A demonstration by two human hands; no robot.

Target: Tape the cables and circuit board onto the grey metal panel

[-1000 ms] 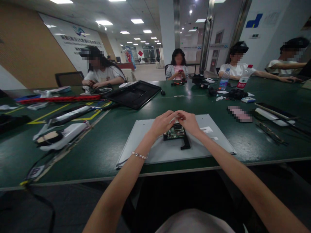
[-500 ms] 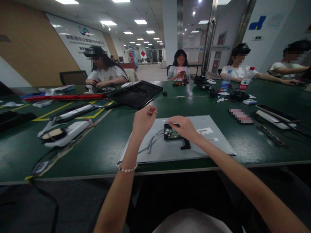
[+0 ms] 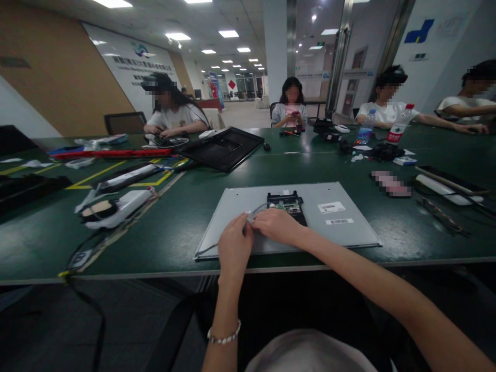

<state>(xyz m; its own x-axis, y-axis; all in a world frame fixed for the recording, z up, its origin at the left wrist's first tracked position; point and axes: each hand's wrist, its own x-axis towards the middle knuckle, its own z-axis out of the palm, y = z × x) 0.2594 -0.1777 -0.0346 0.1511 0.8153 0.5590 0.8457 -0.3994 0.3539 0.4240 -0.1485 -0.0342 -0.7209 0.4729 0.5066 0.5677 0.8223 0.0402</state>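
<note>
A flat grey display panel (image 3: 240, 199) lies back side up near the table's front edge. On it sits a black bracket (image 3: 284, 197) with a green circuit board (image 3: 290, 206), partly covered by my right hand (image 3: 277, 226). Grey cables (image 3: 260, 207) run leftward from the board. My left hand (image 3: 234, 238) pinches the cable by its light-coloured end, over the panel's left half. Against it, the fingertips of my right hand close on the same cable. The exact grip is partly hidden by the fingers.
Beyond the panel lies a tilted black monitor housing (image 3: 225, 147) beside a mouse (image 3: 266, 146). A white power strip (image 3: 120, 207) is on the left; glasses (image 3: 442, 214), a pink phone (image 3: 389, 184) and bottles (image 3: 399, 124) are on the right. Several people sit across the table.
My left hand has come down from above the panel to the cables. My right hand has moved left off the bracket to meet it, uncovering the bracket's top. The view has shifted slightly.
</note>
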